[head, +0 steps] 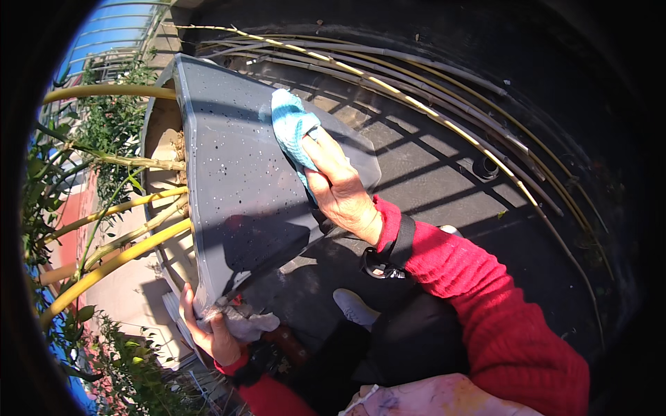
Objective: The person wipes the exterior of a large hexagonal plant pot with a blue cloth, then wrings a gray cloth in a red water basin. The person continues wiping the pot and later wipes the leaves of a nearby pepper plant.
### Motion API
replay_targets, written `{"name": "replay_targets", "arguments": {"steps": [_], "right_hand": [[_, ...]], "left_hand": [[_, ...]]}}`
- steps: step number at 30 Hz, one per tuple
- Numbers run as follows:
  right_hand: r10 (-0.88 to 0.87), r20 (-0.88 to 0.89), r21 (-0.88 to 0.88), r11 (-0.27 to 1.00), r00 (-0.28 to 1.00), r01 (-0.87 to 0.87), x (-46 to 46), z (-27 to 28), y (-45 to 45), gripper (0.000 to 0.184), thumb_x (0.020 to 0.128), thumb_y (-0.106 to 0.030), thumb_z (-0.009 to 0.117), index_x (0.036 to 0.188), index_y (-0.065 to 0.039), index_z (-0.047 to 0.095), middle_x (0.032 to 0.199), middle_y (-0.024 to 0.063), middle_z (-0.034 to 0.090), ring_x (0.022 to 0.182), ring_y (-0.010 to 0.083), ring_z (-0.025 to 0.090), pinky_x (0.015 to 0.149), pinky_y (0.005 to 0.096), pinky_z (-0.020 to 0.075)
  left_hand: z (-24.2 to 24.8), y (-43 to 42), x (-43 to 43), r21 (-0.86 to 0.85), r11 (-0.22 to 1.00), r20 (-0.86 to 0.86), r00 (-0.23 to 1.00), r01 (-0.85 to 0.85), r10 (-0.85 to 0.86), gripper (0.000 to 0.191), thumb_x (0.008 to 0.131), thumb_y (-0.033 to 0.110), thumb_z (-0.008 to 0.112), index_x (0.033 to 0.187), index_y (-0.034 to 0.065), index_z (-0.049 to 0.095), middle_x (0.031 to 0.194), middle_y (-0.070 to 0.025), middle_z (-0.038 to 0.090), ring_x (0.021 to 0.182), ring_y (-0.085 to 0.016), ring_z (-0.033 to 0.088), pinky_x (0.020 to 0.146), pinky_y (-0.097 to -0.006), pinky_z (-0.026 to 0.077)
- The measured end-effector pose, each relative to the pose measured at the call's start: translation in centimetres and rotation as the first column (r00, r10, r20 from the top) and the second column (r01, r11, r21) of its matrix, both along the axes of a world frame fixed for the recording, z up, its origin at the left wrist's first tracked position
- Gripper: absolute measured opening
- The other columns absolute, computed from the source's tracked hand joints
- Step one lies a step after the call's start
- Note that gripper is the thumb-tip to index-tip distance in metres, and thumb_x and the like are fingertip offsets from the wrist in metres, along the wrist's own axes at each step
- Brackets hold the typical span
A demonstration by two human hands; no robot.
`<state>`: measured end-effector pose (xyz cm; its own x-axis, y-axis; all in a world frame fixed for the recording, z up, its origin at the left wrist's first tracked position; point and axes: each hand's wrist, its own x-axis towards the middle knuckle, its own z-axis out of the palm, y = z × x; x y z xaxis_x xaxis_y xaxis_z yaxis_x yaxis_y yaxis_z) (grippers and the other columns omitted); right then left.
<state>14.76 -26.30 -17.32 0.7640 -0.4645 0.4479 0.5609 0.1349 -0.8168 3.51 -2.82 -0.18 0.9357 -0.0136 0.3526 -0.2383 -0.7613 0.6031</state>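
A large grey tapered planter (239, 156), speckled with water drops, stands before me with thick yellow-green plant stems (119, 255) rising from its soil. My right hand (338, 187) grips a light blue cloth (292, 127) and presses it against the planter's side, near the edge. My left hand (210, 327) holds the planter's rim at the lower corner, fingers on one side and thumb on the other. A crumpled whitish cloth or plastic piece (244, 321) is beside the left thumb; whether that hand holds it, I cannot tell.
Long bamboo canes and bare stems (416, 101) lie across the dark floor beyond the planter. A small black round pot or cup (485, 168) sits near them. Leafy plants (112, 125) and a metal railing (114, 31) are at the left. My shoe (355, 308) shows below.
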Motion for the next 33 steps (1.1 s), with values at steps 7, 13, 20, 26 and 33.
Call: {"name": "replay_targets", "arguments": {"steps": [7,13,20,26,33], "right_hand": [[-0.046,-0.297,0.024,0.998,0.954,0.056,2.1,-14.8,0.9,0.039,0.086,-0.005,0.046,0.125,0.000,0.047,0.105,0.0176,0.053,0.094,0.0306,0.054,0.083,0.0310,0.0427],[0.152,-0.594,0.138,0.987,0.790,-0.087,1.2,-23.8,1.7,0.039,0.085,-0.010,0.048,0.123,-0.001,0.050,0.108,0.0201,0.060,0.100,0.0269,0.058,0.085,0.0318,0.0438],[0.323,-0.859,0.247,0.941,0.397,-0.231,-1.8,-25.8,1.1,0.042,0.083,-0.010,0.053,0.124,-0.002,0.050,0.092,0.0099,0.063,0.071,0.0139,0.058,0.063,0.0290,0.0489],[0.427,-0.780,0.511,0.857,0.458,0.072,-2.4,-20.5,-2.5,0.036,0.080,-0.003,0.050,0.115,0.001,0.056,0.086,0.0076,0.064,0.070,0.0143,0.061,0.059,0.0266,0.0496],[0.027,-0.330,0.193,0.980,0.944,0.040,-2.8,-0.4,-4.5,0.029,0.073,-0.008,0.065,0.100,-0.001,0.063,0.090,0.0095,0.061,0.083,0.0192,0.056,0.074,0.0295,0.0452]], "left_hand": [[-0.1,0.2,-0.2,0.029,0.994,-0.002,0.994,-0.109,0.109,0.073,0.077,0.047,0.067,0.128,0.0001,0.042,0.134,-0.0143,0.042,0.123,-0.027,0.038,0.105,-0.0426,0.025],[-0.1,0.2,-0.5,0.004,0.987,-0.014,0.987,-0.162,0.162,0.070,0.078,0.042,0.067,0.128,0.0010,0.041,0.135,-0.0158,0.040,0.126,-0.029,0.036,0.106,-0.0437,0.024],[-0.3,0.1,-0.5,-0.011,0.988,0.008,0.988,-0.152,0.153,0.067,0.079,0.040,0.067,0.128,0.0008,0.041,0.136,-0.0161,0.039,0.126,-0.029,0.035,0.106,-0.0435,0.024],[0.1,-0.2,0.0,0.034,0.999,0.008,1.000,-0.015,0.015,0.071,0.079,0.041,0.067,0.129,-0.0015,0.040,0.133,-0.0140,0.041,0.120,-0.024,0.040,0.102,-0.0372,0.029],[0.2,0.0,0.0,-0.020,1.000,-0.020,1.000,0.003,-0.004,0.062,0.082,0.039,0.065,0.126,0.0005,0.044,0.129,-0.0103,0.045,0.112,-0.019,0.045,0.094,-0.0312,0.037]]}}
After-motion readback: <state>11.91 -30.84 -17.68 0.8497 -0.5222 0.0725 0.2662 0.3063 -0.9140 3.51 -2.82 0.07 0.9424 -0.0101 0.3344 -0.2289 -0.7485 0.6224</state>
